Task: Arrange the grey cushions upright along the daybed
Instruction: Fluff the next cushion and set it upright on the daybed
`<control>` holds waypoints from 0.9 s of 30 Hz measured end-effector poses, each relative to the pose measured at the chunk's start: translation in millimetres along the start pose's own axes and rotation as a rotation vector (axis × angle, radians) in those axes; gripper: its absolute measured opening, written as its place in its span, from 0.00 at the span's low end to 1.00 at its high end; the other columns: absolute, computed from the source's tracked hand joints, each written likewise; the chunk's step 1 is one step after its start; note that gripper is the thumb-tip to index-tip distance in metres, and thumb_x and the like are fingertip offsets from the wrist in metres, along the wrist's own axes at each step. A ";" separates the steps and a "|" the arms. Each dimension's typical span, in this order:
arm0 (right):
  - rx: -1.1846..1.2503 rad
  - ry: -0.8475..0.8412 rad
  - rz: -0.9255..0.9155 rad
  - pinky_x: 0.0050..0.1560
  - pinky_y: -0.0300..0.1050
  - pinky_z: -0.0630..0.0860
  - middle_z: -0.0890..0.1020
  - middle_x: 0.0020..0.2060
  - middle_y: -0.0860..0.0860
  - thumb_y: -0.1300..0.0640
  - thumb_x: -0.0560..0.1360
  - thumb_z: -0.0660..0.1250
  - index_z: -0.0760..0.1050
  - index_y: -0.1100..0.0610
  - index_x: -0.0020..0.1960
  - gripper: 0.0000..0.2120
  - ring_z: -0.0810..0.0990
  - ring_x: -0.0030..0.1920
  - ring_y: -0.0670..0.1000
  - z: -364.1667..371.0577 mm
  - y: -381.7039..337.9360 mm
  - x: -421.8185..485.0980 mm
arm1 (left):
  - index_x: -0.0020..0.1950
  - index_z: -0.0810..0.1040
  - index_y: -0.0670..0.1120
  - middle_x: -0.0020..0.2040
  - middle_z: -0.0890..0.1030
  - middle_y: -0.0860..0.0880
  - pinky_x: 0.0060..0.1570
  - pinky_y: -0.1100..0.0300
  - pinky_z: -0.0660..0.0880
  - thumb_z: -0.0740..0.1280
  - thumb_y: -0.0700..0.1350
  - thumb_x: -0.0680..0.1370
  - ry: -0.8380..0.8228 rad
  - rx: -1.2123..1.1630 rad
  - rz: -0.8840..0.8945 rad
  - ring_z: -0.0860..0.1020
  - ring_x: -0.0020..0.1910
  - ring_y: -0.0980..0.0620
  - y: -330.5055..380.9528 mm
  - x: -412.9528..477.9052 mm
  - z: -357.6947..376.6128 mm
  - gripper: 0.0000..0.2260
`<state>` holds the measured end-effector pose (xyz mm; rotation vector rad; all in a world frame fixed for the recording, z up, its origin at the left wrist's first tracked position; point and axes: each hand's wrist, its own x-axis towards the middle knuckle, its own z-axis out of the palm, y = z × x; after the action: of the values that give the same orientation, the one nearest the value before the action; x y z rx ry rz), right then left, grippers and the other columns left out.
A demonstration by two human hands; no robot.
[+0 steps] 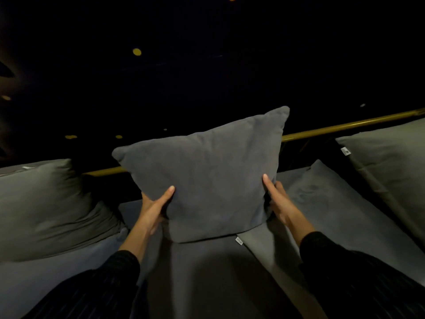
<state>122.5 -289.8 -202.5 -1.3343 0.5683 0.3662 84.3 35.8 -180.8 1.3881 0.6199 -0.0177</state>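
Note:
A square dark grey cushion point(207, 178) stands upright in the middle of the daybed point(207, 272), tilted a little to the left. My left hand point(155, 207) grips its lower left edge, thumb on the front face. My right hand point(279, 201) grips its lower right edge the same way. A lighter grey cushion point(46, 210) leans at the far left. Another grey cushion point(388, 166) leans at the far right. A flat dark grey cushion point(322, 203) lies on the daybed between the held cushion and the right one.
A brass-coloured rail point(333, 128) runs behind the daybed from left to right. Beyond it the room is dark with a few small orange lights. Both my sleeves are dark.

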 end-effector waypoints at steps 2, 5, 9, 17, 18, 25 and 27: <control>0.050 0.021 -0.005 0.58 0.51 0.72 0.74 0.65 0.48 0.33 0.66 0.69 0.64 0.53 0.71 0.40 0.75 0.61 0.51 2.1 -2.5 5.1 | 0.78 0.61 0.50 0.73 0.73 0.49 0.70 0.46 0.70 0.72 0.40 0.76 0.008 0.022 0.006 0.74 0.69 0.47 2.1 10.0 2.7 0.34; 0.022 0.092 -0.007 0.64 0.52 0.71 0.73 0.68 0.49 0.32 0.63 0.70 0.62 0.51 0.72 0.44 0.73 0.63 0.52 1.6 12.4 4.7 | 0.77 0.61 0.48 0.73 0.73 0.48 0.72 0.47 0.69 0.73 0.40 0.75 0.068 0.102 0.027 0.73 0.70 0.48 -5.3 12.8 6.5 0.34; -0.132 0.147 -0.015 0.69 0.50 0.65 0.67 0.74 0.54 0.40 0.74 0.65 0.57 0.56 0.76 0.38 0.68 0.72 0.57 5.6 12.8 8.5 | 0.79 0.56 0.43 0.78 0.64 0.43 0.75 0.49 0.63 0.78 0.48 0.71 0.215 0.283 -0.015 0.66 0.76 0.43 -7.1 15.7 23.6 0.44; -0.232 0.278 0.061 0.38 0.42 0.72 0.78 0.37 0.56 0.50 0.76 0.67 0.74 0.60 0.41 0.13 0.73 0.34 0.50 -22.6 36.8 -24.4 | 0.80 0.50 0.35 0.75 0.60 0.30 0.73 0.44 0.61 0.65 0.52 0.81 0.466 0.381 -0.027 0.63 0.74 0.31 -26.6 -44.6 70.1 0.37; -0.245 0.315 0.063 0.34 0.38 0.70 0.75 0.33 0.55 0.53 0.77 0.67 0.71 0.57 0.36 0.13 0.70 0.32 0.48 -28.1 45.8 -38.4 | 0.79 0.51 0.33 0.75 0.60 0.29 0.73 0.46 0.60 0.64 0.49 0.81 0.443 0.415 -0.042 0.63 0.74 0.31 -36.4 -57.0 77.1 0.35; -0.325 0.614 0.186 0.49 0.48 0.75 0.77 0.42 0.58 0.57 0.75 0.68 0.75 0.65 0.51 0.11 0.76 0.43 0.55 -111.1 124.1 -140.5 | 0.72 0.67 0.31 0.69 0.71 0.31 0.68 0.53 0.64 0.66 0.35 0.79 -0.115 0.752 -0.094 0.71 0.68 0.34 -100.9 -135.6 132.2 0.23; -0.330 0.726 0.190 0.58 0.53 0.73 0.79 0.53 0.62 0.54 0.75 0.69 0.71 0.67 0.62 0.22 0.78 0.55 0.60 -138.0 132.1 -161.9 | 0.71 0.70 0.33 0.68 0.74 0.32 0.66 0.54 0.67 0.66 0.36 0.78 -0.282 0.844 -0.062 0.74 0.66 0.36 -106.6 -142.4 156.3 0.21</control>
<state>-106.8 -385.6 -232.6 -1.7381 1.2877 0.1165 -12.5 -178.4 -210.2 2.1258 0.4232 -0.5709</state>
